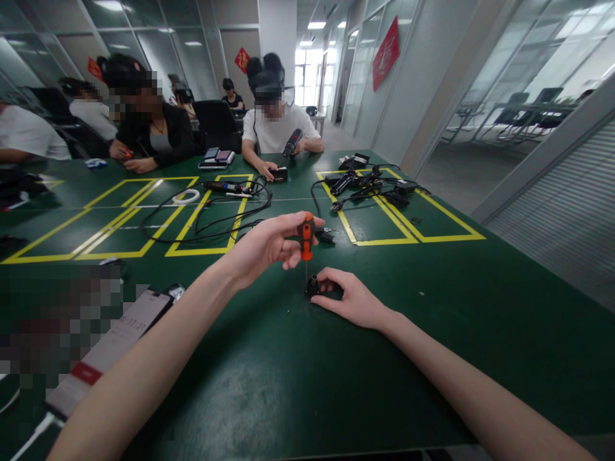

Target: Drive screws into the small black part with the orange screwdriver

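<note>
My left hand [269,246] grips a small screwdriver [306,238] with an orange and black handle, held upright. Its thin shaft points straight down into a small black part [313,285] lying on the green table [269,378]. My right hand [348,298] lies flat on the table with its fingers curled around that black part, pinning it in place. Both forearms reach in from the near edge.
Yellow tape rectangles [384,218] mark the table. Black cables and a tool [225,208] lie in the middle, more black devices and cords [369,182] at far right. A white box [108,349] lies at near left. Two people [276,125] sit across the table.
</note>
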`<state>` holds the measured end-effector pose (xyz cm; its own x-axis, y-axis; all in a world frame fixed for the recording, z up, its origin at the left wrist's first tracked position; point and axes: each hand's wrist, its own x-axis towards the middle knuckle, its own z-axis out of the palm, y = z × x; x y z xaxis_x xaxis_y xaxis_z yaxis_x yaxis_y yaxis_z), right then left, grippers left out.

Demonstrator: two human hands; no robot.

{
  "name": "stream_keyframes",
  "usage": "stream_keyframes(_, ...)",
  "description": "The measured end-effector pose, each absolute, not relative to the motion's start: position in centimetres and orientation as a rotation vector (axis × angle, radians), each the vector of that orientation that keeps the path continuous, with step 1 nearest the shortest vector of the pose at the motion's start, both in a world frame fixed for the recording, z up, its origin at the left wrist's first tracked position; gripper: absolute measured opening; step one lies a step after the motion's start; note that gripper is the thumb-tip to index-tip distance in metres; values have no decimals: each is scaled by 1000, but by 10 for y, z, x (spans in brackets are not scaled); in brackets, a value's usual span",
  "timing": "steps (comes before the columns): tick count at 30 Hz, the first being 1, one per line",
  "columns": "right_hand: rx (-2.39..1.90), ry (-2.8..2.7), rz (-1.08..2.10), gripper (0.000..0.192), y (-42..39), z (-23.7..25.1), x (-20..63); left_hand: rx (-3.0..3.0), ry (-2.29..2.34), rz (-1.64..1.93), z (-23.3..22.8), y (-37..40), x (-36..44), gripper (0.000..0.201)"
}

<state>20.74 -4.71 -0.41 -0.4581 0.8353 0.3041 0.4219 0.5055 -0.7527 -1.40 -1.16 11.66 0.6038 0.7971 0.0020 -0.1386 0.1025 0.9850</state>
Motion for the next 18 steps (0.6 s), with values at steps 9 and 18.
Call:
stream_keyframes(9, -1032, -2076, 787, 15, -46, -5, 208, 1305, 657, 730, 119, -11, -14, 52)
stream_keyframes(18, -1030, -2085, 792, 16, -46, -4, 208, 1275, 662, 783, 118, -13, -13, 56)
